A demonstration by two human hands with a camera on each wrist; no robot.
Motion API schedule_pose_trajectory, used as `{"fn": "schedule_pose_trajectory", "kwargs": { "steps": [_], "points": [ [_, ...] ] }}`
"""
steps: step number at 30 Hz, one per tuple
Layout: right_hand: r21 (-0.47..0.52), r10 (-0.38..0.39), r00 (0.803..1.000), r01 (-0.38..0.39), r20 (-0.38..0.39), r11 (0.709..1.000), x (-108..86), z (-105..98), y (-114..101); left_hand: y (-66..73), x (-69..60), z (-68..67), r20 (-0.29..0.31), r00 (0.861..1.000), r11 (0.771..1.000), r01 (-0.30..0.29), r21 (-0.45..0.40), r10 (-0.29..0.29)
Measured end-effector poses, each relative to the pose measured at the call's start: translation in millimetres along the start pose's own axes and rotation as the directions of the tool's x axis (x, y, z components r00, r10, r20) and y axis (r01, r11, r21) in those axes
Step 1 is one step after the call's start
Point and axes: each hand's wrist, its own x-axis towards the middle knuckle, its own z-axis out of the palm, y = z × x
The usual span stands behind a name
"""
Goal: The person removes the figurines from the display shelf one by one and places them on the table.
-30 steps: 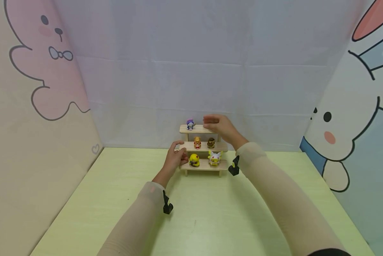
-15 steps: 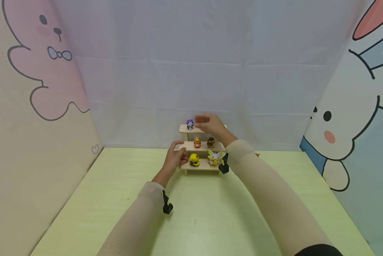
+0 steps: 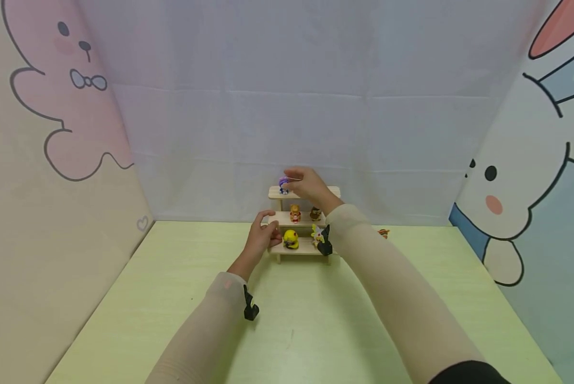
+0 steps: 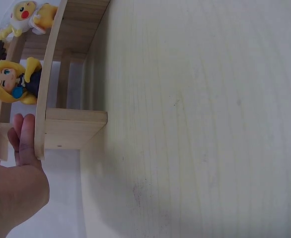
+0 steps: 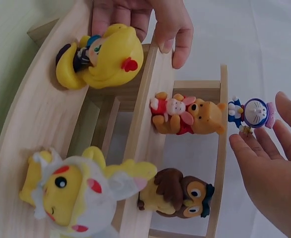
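Note:
A three-tier wooden display shelf [image 3: 306, 217] stands by the back wall. My left hand [image 3: 260, 239] grips its left end, thumb and fingers about the middle tier in the right wrist view. On the top tier is a small blue Doraemon figure [image 5: 254, 113] with a purple hat. My right hand [image 5: 272, 171] surrounds it with thumb and fingers spread, not visibly pinching it. The middle tier holds a Winnie-the-Pooh figure [image 5: 205, 116] and a brown owl figure [image 5: 178, 191]. Below sit a yellow-haired doll figure [image 5: 113, 59] and a white-hooded Pikachu [image 5: 68, 193], partly covered in the head view.
An orange striped object [image 3: 383, 233] lies on the table [image 3: 287, 314] right of the shelf, partly behind the right sleeve. A white cloth wall [image 3: 248, 117] rises behind, and printed cartoon panels flank both sides.
My right hand has moved left along the top tier to the Doraemon figure, its fingers now around it. The left hand stays on the shelf. The orange object has come into view.

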Motion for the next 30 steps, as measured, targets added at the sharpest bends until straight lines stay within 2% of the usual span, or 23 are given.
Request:
{"fn": "schedule_pose_trajectory", "kwargs": {
  "steps": [5, 15, 24, 30],
  "points": [
    [-0.028, 0.002, 1.000, -0.002, 0.020, 1.000, 2.0, 4, 0, 3.9, -2.8, -0.8, 0.023, 1.000, 1.000, 0.005, -0.013, -0.005],
    [-0.040, 0.039, 0.999, -0.037, 0.032, 0.999, 1.3, 5, 0, -0.7, -0.8, -0.5, 0.004, 1.000, 1.000, -0.002, -0.009, 0.002],
    [-0.066, 0.025, 1.000, -0.026, -0.011, 0.997, 3.7, 9, 3, -2.0, 1.2, -2.2, 0.006, 1.000, 1.000, -0.004, -0.010, 0.004],
    [-0.122, 0.021, 0.999, -0.026, -0.046, 0.992, 2.0, 11, 1, -1.0, 0.8, -2.3, 0.004, 1.000, 1.000, -0.004, 0.003, 0.004]
  ]
}}
